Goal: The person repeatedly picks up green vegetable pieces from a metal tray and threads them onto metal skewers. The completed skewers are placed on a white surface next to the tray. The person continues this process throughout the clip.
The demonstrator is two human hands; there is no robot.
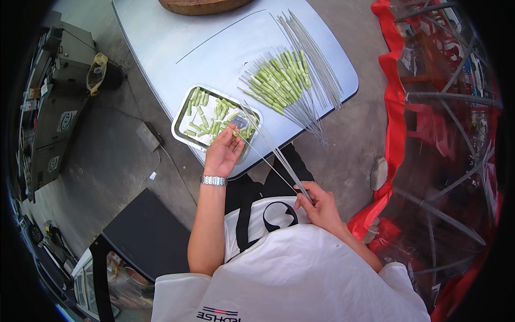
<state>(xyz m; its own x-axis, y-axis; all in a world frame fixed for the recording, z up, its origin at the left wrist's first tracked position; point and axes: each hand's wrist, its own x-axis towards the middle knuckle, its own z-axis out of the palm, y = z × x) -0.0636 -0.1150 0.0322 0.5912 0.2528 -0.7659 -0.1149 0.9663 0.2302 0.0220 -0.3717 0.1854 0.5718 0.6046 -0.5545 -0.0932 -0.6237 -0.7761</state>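
Note:
In my right hand (320, 203) is a bundle of thin metal skewers (281, 157). One skewer stands apart from the bundle, its far end at the fingertips of my left hand (224, 148). Those fingertips pinch a short cut piece of green vegetable stalk (235, 133), mostly hidden by the fingers. My left hand is over the near side of a rectangular metal tray (177, 131), where several more cut green pieces (204, 120) lie scattered. To the tray's right, skewers threaded with green pieces (277, 82) are fanned out on the white table (157, 30).
Bare metal skewers (312, 52) lie along the table's right side, and a single skewer (217, 37) lies farther left. A round wooden board (205, 5) sits at the far edge. A lined bin (105, 74) and red-edged clear sheeting (392, 92) flank the table.

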